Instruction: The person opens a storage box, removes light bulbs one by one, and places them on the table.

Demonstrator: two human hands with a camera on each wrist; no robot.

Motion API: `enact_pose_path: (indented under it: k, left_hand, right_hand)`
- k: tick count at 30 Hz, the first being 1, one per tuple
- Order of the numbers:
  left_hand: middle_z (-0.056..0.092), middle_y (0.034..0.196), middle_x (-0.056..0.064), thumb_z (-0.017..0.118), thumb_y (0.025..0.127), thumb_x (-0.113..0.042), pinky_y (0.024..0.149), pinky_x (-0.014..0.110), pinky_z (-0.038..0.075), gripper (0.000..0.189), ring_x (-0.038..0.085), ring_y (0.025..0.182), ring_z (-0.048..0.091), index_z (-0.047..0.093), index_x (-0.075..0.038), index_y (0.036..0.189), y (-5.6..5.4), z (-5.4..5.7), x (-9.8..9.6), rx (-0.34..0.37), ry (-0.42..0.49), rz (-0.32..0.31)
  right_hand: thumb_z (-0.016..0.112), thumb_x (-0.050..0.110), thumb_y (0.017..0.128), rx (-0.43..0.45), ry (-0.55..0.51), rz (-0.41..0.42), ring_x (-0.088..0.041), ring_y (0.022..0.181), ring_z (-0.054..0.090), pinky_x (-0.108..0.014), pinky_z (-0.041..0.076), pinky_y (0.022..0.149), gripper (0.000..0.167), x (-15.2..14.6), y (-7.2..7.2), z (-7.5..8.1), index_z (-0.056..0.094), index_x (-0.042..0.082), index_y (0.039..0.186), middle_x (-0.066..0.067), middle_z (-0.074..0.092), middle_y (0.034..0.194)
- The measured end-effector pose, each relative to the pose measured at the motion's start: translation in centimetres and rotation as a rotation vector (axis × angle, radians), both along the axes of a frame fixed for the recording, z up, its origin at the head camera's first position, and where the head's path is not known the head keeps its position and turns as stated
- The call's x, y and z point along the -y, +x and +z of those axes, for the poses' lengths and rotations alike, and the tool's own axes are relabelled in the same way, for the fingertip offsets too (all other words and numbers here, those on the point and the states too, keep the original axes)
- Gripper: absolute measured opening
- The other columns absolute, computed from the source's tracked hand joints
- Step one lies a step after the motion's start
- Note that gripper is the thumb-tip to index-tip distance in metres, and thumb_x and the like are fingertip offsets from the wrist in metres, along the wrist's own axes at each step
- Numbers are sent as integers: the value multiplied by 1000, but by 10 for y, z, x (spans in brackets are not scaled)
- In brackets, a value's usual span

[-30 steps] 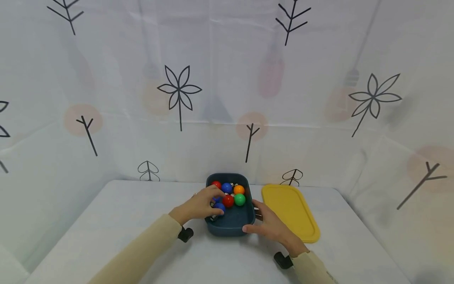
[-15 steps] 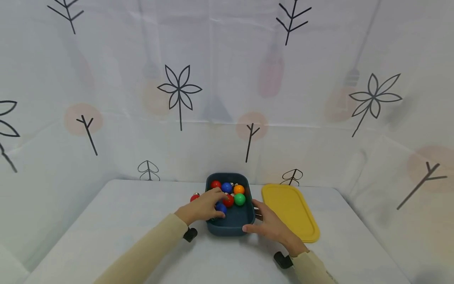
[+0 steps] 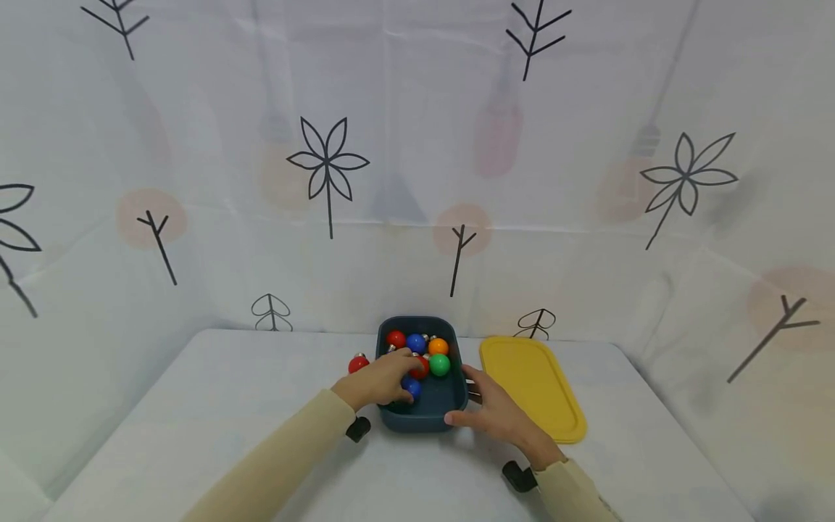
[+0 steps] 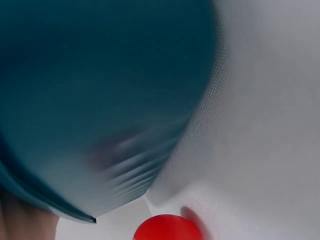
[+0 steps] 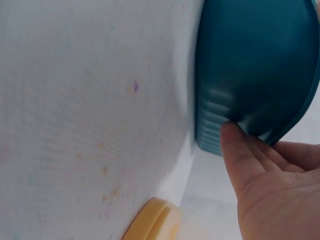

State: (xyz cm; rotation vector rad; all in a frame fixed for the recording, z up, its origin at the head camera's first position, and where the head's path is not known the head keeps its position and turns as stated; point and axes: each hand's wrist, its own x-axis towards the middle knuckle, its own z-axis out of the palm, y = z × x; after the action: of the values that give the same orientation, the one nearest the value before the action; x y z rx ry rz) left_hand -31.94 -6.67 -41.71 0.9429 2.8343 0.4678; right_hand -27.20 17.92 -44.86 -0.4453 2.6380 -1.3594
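Observation:
A dark teal box (image 3: 417,423) stands on the white table, holding several shiny baubles with small metal caps. Inside its left part, my left hand (image 3: 375,380) curls over a blue bauble (image 3: 412,389), thumb on its near side, fingers beyond it. Those fingertips overlap a red bauble (image 3: 420,368). In the left wrist view only a little of this hand (image 4: 25,220) shows past the rim, its fingertips hidden. My right hand (image 3: 494,413) rests against the box's right side and front corner. Nearly straight fingers (image 5: 240,155) touch the outer wall in the right wrist view.
One red bauble (image 3: 358,364) lies on the table just left of the box. Further red, blue, orange (image 3: 438,347) and green (image 3: 440,365) baubles sit inside. A yellow lid-like tray (image 3: 535,391) lies to the right, beyond the right hand. A patterned cloth hangs behind.
My left hand has shifted right, farther into the box, and the near blue bauble has moved right with it. The red bauble outside has come into sight. My right hand has stayed put.

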Motion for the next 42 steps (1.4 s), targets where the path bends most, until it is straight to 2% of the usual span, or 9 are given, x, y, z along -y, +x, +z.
enact_pose_path:
  k: [7,18,29,42]
  left_hand:
    - [54,119,-2,77,81,-28,96,32,46,44,15,106,51,62,-17,121,-3,-1,-3,-3,3,-9]
    - [55,127,-2,76,82,-25,100,36,43,42,17,115,48,64,-15,121,-5,-3,-7,59,-3,7]
    - [53,130,-1,77,81,-25,102,38,42,41,18,119,47,65,-17,120,-4,-5,-7,46,-20,18]
    - [53,124,-1,77,82,-26,98,36,45,41,17,111,49,64,-17,120,-2,-2,-6,50,20,15]
  right_hand:
    - [79,43,76,4,-2,4,-33,125,48,-49,42,100,96,0,1,2,27,10,149,-11,32,151]
    - [78,43,76,4,0,0,-32,126,47,-49,42,100,95,1,1,2,26,10,150,-11,32,151]
    - [78,43,76,16,0,1,-33,126,47,-49,43,100,97,0,1,2,25,9,150,-12,32,151]
    - [78,43,76,4,10,-4,-32,125,48,-48,44,99,97,0,2,2,26,8,150,-13,33,150]
